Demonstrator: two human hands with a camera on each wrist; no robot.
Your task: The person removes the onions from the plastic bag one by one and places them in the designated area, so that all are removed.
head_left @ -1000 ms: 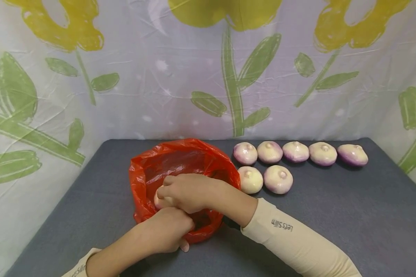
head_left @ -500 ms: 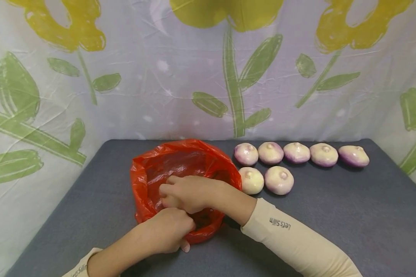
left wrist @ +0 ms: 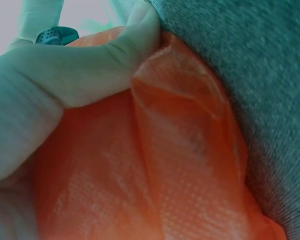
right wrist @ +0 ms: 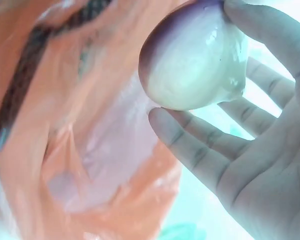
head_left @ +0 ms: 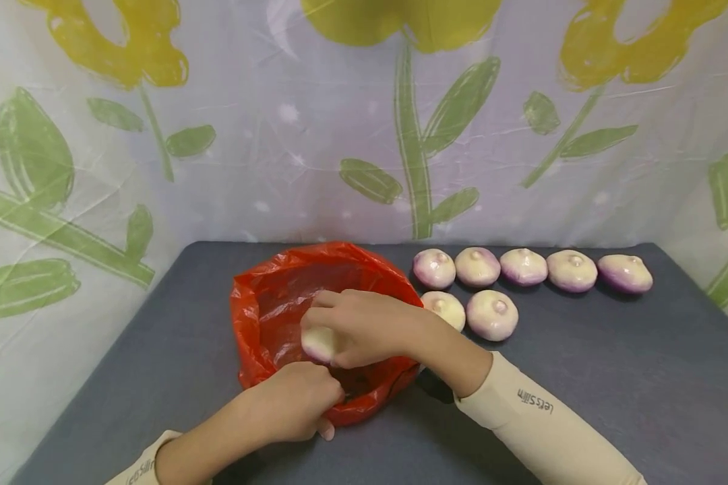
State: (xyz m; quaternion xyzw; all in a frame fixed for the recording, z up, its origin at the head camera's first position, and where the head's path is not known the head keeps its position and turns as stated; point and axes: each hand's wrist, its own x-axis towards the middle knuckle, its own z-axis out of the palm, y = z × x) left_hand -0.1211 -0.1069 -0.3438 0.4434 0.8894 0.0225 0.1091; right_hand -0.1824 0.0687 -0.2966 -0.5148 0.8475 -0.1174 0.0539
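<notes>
My right hand (head_left: pixel 364 327) holds a purple-and-white onion (head_left: pixel 318 342) over the mouth of a red plastic bag (head_left: pixel 249 316). In the right wrist view the thumb and fingertips pinch this onion (right wrist: pixel 190 60) by its sides, and the palm is off it. The near rim of the bag is gripped by my left hand (head_left: pixel 291 404). Up close in the left wrist view, the thumb of that hand (left wrist: pixel 75 70) presses on the folded red plastic (left wrist: pixel 185 135). The bag stands wide open, and its bottom is mostly hidden by my hands.
To the right of the bag, a back row of several onions (head_left: pixel 524 267) lies on the dark grey tabletop (head_left: pixel 582 377). In front of that row are two more onions (head_left: pixel 492 315), one partly behind my right arm. A flowered cloth (head_left: pixel 249 135) hangs behind the table.
My right hand has risen a little and shifted right inside the bag's opening, still holding the onion. My left hand keeps its grip on the rim. The onions on the table stay in place.
</notes>
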